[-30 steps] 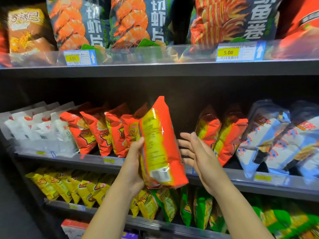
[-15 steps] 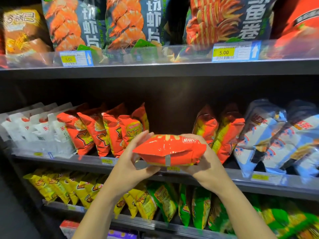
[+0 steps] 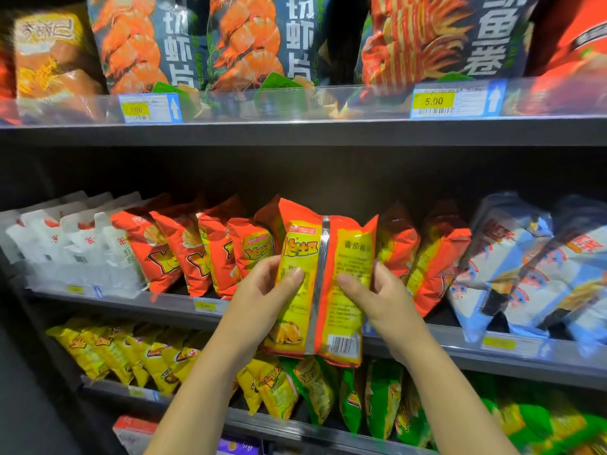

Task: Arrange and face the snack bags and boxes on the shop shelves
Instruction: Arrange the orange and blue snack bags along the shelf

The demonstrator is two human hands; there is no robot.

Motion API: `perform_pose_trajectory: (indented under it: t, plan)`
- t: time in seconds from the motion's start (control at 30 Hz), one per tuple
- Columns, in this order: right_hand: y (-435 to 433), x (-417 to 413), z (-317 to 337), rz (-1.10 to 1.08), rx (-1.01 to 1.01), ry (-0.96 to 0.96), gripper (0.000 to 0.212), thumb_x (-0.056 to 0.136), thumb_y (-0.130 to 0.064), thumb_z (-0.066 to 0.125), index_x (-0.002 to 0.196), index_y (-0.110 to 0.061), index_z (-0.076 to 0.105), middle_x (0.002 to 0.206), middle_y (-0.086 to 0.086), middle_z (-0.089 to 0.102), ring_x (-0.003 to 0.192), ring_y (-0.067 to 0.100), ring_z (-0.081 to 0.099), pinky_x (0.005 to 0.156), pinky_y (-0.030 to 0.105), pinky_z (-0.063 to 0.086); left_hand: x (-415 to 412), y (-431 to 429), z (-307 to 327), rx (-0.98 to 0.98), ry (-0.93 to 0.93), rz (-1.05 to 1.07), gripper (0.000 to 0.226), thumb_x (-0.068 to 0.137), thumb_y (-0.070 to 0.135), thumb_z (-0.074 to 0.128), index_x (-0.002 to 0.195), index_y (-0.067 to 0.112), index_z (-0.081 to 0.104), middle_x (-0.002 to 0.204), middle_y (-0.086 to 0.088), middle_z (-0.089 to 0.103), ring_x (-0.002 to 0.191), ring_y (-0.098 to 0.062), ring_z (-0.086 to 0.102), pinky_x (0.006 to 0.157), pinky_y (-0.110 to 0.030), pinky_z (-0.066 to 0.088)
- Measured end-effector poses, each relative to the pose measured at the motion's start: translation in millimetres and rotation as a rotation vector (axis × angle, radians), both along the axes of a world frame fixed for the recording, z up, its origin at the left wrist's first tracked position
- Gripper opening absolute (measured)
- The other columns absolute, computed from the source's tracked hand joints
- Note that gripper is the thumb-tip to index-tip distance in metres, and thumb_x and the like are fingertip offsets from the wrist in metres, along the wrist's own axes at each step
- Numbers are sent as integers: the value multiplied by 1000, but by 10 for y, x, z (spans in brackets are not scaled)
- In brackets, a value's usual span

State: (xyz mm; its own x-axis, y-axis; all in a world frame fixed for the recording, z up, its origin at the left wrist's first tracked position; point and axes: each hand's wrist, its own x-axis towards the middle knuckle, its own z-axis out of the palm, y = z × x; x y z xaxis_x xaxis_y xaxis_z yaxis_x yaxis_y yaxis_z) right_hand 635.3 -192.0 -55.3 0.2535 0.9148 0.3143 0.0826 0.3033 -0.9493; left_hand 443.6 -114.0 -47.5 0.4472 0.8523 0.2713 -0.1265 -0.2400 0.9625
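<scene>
Head view: a person's left hand (image 3: 262,297) and right hand (image 3: 377,300) hold an orange-and-yellow snack bag (image 3: 323,284) upright in front of the middle shelf (image 3: 492,348), its back panel, silver seam and barcode turned toward the camera. The fingers (image 3: 289,277) of each hand are pinching the bag's side edges, thumbs pressed on the printed back. Just behind the held bag and to its left, a row of matching orange bags (image 3: 184,244) stands leaning on the middle shelf; left of those sit white bags (image 3: 82,244). To its right are two more orange bags (image 3: 423,251), then pale blue bags (image 3: 525,264), blurred. The held bag blocks the gap in the row behind it. Above, dark prawn-cracker bags (image 3: 157,44) stand behind a clear rail with a yellow price tag (image 3: 433,100) reading 5.00. Below the held bag, yellow bags (image 3: 124,353) and green bags (image 3: 381,399) fill a lower shelf, partly hidden by the forearms. The outermost bags are cut off by the frame.
</scene>
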Motion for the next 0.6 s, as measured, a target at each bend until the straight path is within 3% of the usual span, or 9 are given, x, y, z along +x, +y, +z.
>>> perform_pose_trajectory:
  t: [0.1,0.17,0.3,0.37,0.47,0.53,0.6]
  plan:
    - [46,-41,43,75,-120,181,70,78,-57,69,136,-20,57,120,1,77,111,22,75,100,49,57,64,-40,90,-191,-27,13,50,84,45,72,125,17,65,113,-8,79,103,-26,78,85,-45,61]
    - [44,-52,51,139,-194,298,66,82,-52,69,138,-21,56,123,6,76,115,28,73,107,55,52,71,-56,149,-283,6,6,45,91,46,70,124,16,65,108,-8,81,99,-28,79,88,-47,61]
    - [40,-36,140,176,-270,427,51,91,-44,69,134,-17,65,121,14,76,111,34,74,106,58,51,45,-54,202,-474,-4,-89,43,97,56,61,112,18,76,120,-9,75,108,-32,72,99,-52,58]
    - [40,-19,232,155,-303,492,41,94,-43,67,127,-18,70,115,14,78,103,33,77,99,53,55,23,-14,195,-507,-60,-80,52,95,61,59,113,16,76,117,-12,64,106,-34,59,82,-43,60]
    - [69,1,263,124,-313,546,41,95,-43,69,125,-16,72,112,15,78,99,33,78,95,50,57,-13,37,170,-476,-71,19,64,88,65,61,127,15,68,120,-7,75,102,-28,69,64,-36,59]
    - [93,4,246,118,-305,563,43,94,-42,69,128,-15,71,113,16,78,100,33,77,95,50,57,-38,33,185,-446,-71,63,56,90,63,61,125,19,66,119,-6,77,98,-21,72,59,-31,56]
    - [110,9,239,116,-299,568,44,94,-42,70,129,-15,71,115,16,78,102,33,77,97,51,57,-66,25,215,-427,-98,79,47,97,56,59,124,19,66,120,-5,76,96,-19,72,62,-31,55]
